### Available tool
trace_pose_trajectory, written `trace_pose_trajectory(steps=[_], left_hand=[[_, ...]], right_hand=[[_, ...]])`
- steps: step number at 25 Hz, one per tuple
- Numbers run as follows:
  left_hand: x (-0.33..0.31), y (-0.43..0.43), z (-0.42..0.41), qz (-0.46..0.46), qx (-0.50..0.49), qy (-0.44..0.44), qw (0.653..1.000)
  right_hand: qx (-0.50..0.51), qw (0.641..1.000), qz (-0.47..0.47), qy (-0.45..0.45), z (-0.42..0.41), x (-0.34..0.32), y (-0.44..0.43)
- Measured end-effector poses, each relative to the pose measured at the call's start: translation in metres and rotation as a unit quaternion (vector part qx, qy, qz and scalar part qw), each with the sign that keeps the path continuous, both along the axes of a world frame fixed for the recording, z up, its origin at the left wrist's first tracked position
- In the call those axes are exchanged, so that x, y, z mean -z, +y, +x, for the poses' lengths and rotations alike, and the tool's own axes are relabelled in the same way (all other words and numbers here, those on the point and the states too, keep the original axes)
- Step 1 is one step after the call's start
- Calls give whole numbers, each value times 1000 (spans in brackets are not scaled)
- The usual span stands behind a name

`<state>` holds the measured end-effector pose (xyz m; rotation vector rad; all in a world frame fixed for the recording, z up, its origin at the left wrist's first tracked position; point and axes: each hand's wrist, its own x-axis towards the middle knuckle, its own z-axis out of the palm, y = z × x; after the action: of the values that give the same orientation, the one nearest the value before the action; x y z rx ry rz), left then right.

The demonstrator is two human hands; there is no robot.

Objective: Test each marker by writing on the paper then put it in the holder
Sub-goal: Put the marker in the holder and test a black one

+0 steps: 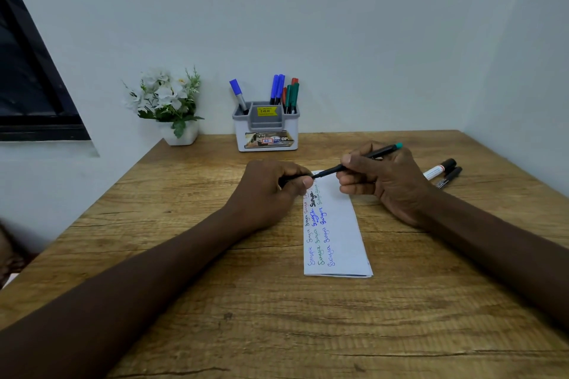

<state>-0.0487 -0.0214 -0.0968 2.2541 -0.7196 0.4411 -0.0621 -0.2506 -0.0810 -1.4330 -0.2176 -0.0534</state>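
A wood-grain tabletop (246, 317) stands against a pale wall (369, 24). At its far left corner sits a small white pot (180, 135) of white flowers (163, 92) with green leaves. A dark-framed window (27, 95) fills the left. A blurred brownish shape (7, 255) at the left edge may be a person.

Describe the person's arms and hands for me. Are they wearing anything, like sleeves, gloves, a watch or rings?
Nothing worn is visible. The left forearm and right forearm are bare right up to the frame's edge, with no sleeve showing. The left hand and right hand are ungloved, with no watch, bracelet or ring on the sides facing the camera. The thumbnails that show look short and unpainted.
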Motion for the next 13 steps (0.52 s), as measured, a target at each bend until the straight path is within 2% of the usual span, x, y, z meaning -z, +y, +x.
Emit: trace_pose_trajectory(steps=[7,13], left_hand=[[-1,-3,-4,-23,24,-11,999],[4,-12,-9,-75,-3,-34,997]], right_hand=[[-15,997,-76,-8,-2,2,1],[-56,997,-58,-17,3,6,7]])
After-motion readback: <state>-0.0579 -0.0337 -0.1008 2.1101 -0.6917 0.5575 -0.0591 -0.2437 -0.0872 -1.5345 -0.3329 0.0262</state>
